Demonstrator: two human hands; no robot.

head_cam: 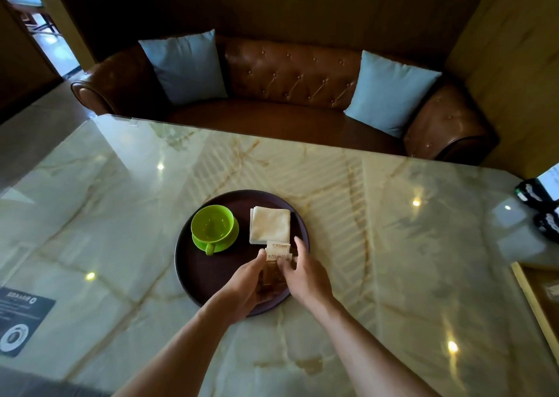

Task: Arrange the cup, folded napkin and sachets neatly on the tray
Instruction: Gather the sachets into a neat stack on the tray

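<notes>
A round dark tray (pixel 193 263) lies on the marble table. On its left stands a green cup (pixel 212 226) on a green saucer. A folded white napkin (pixel 270 224) lies on the tray's right. Just in front of the napkin are two white sachets (pixel 279 251), overlapping, with brown sachets (pixel 273 274) below them. My left hand (pixel 245 287) and my right hand (pixel 305 272) flank the sachets, and fingertips of both pinch the lower white sachet at its two ends.
A brown leather sofa (pixel 290 94) with two light-blue cushions stands beyond the table's far edge. A dark leaflet (pixel 21 318) lies at the left edge. Dark objects (pixel 538 203) and a wooden tray (pixel 541 299) are at the right edge.
</notes>
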